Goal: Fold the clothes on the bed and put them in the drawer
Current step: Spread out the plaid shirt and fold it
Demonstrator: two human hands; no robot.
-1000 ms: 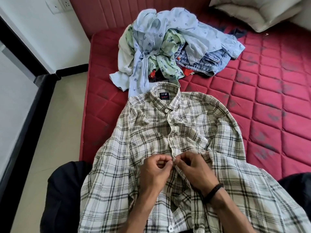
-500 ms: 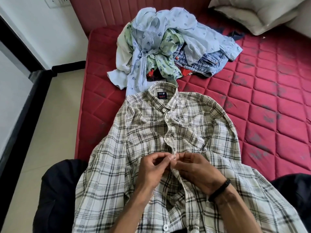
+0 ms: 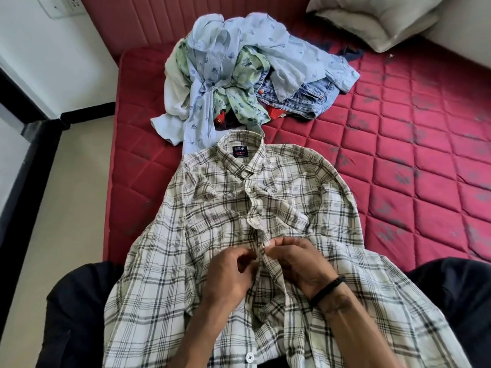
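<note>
Head view: the plaid shirt (image 3: 225, 221), spread on the bed (image 3: 398, 181), is pinched at its placket by the left hand (image 3: 229, 277) and right hand (image 3: 297, 264) — both shifted slightly lower than before. Collar label (image 3: 240, 151) — unreadable.

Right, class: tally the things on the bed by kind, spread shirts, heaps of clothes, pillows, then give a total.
Plaid shirt, spread flat: 1
Heap of clothes: 1
Pillow: 1
Total: 3
</note>
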